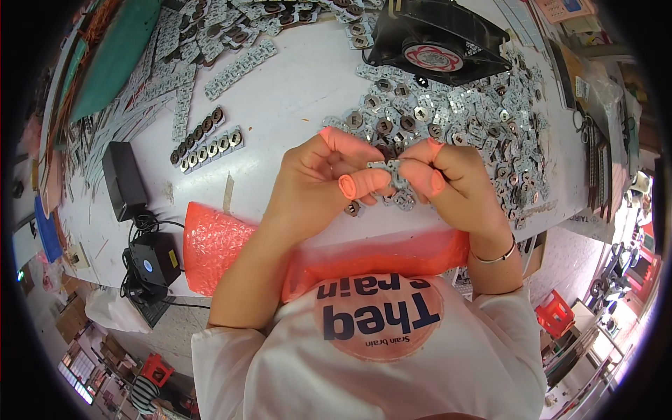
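White table (294, 84), pink bubble wrap (217, 245) padding its near edge under the forearms. Left hand (318, 178) and right hand (455, 178), both pinched shut on a small board strip (386, 166), orange finger covers for grip. Loose pile of pieces (462, 119) beyond, black fan (437, 38) with round red label farthest.

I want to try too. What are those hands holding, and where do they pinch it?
Both hands, left and right, pinch one small grey metal piece between fingertips, one grip at each end.
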{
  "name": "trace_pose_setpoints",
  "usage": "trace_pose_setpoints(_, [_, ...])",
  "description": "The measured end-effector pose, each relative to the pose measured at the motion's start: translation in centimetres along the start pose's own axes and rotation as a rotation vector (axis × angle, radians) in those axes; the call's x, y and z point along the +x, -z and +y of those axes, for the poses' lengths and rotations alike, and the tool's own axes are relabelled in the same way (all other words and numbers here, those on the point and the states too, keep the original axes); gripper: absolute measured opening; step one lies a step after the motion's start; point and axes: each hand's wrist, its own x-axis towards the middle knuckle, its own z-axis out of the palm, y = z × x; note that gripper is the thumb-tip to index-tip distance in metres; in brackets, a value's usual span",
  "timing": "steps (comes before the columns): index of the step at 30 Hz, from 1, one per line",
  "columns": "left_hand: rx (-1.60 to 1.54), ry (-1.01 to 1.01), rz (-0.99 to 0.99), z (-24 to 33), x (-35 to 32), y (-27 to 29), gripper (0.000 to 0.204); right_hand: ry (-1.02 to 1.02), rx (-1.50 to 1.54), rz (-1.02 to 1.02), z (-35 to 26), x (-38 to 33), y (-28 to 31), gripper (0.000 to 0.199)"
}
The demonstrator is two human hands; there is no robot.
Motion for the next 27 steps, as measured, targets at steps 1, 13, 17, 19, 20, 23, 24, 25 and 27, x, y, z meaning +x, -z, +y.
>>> trace_pose_setpoints(1, [-0.074,0.077,-0.047,0.2,0.0,0.1,0.02,-0.115,0.187,-0.045,-0.7,-0.2,0.1,0.014])
trace_pose_setpoints(13, [0.519,-0.666,0.083,-1.1,0.5,-0.8,0.021,-0.178,0.192,0.117,-0.5,-0.5,-0.5,0.016])
trace_pose_setpoints(17, [0.616,-0.727,0.133,-1.0,0.5,-1.1,0.019,-0.087,0.103,0.104,-0.2,-0.7,-0.5,0.017])
trace_pose_setpoints(19, [0.598,-0.695,0.175,-1.3,0.4,-1.2,0.02,-0.114,0.109,0.102,-0.2,-0.6,-0.6,0.018])
trace_pose_setpoints(20, [0.598,-0.697,0.175,-1.3,0.4,-1.2,0.02,-0.144,0.115,0.101,-0.2,-0.6,-0.6,0.018])
trace_pose_setpoints(23, [0.521,-0.672,0.195,-1.5,0.5,-1.2,0.02,-0.166,0.202,0.153,-0.7,-0.5,-1.0,0.019])
trace_pose_setpoints(24, [0.519,-0.694,0.197,-1.6,0.6,-1.2,0.02,-0.164,0.201,0.152,-0.6,-0.5,-1.1,0.019])
trace_pose_setpoints(25, [0.517,-0.714,0.197,-1.6,0.7,-1.2,0.021,-0.141,0.206,0.152,-0.3,-0.6,-1.2,0.019])
trace_pose_setpoints(27, [0.562,-0.693,0.136,-1.3,0.5,-0.9,0.023,-0.117,0.21,0.155,-0.4,-0.6,-1.3,0.019])
